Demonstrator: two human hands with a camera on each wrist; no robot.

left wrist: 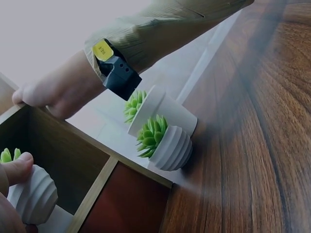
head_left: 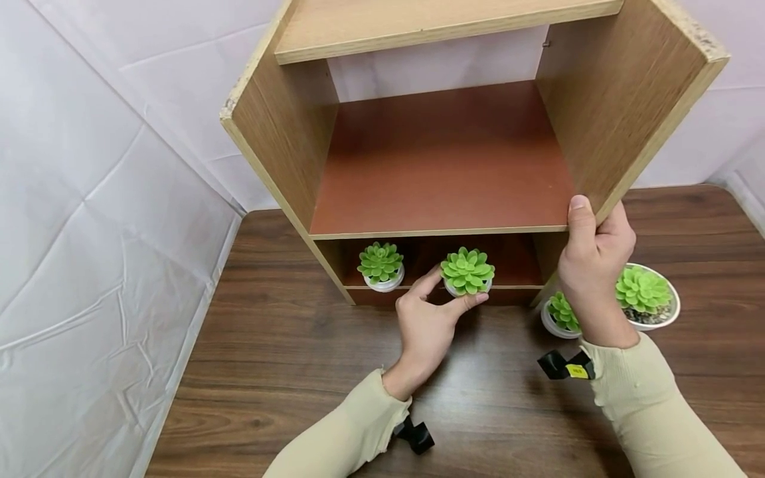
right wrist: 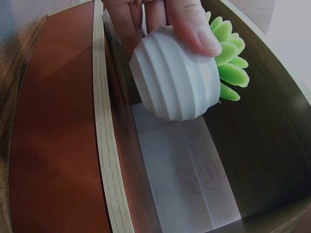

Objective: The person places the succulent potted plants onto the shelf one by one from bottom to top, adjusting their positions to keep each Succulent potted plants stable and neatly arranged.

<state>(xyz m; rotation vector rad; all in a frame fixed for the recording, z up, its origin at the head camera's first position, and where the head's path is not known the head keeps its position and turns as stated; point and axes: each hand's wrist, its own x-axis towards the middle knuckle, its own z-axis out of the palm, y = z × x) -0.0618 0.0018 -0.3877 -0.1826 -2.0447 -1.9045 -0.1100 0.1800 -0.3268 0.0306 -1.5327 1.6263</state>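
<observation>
Near the shelf's [head_left: 516, 269] edge, a likely light pot [right wrist: 177, 80] is aptly side-gripped by left fingers [head_left: 472, 303], the cabinet [head_left: 633, 99] by right fingers [head_left: 580, 222].

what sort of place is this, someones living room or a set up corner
Probably a set-up recording corner rather than a lived-in room, though I can't be sure: creased white sheeting stands around a wood-grain tabletop, and black devices sit at both wrists.

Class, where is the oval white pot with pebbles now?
In the head view, the oval white pot stands on the table at right, outside the shelf unit, just right of the right hand and a smaller potted plant.
</observation>
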